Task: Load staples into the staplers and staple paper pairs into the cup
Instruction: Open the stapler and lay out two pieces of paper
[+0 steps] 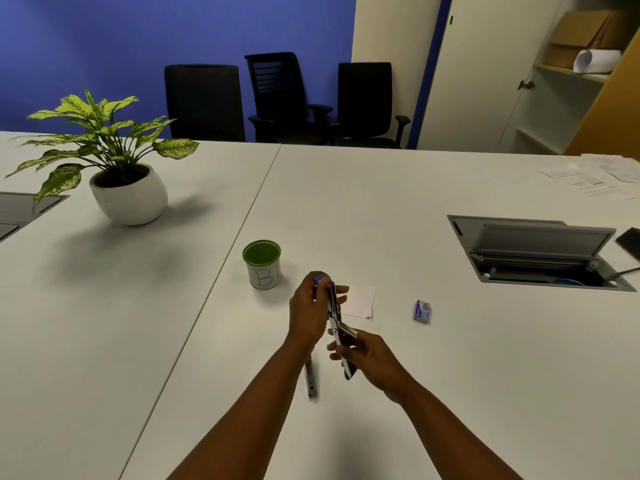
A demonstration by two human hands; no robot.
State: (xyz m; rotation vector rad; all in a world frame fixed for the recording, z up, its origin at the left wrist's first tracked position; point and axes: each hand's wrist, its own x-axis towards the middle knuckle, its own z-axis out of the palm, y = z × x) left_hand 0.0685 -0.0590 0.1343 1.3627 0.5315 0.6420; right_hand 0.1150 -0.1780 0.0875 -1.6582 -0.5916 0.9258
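Above the table (398,209), both hands hold a hinged-open, metallic stapler (334,306).

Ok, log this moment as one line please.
phase: loading staples | left hand: holds opened stapler | right hand: grips its lower end | cup: upright | staple box: on table

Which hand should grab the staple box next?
Probably the right hand. The staple box lies on its side of the stapler, while the left hand grips the stapler's upper end.

left hand (309,311) bare | right hand (367,355) bare | forearms unsleeved
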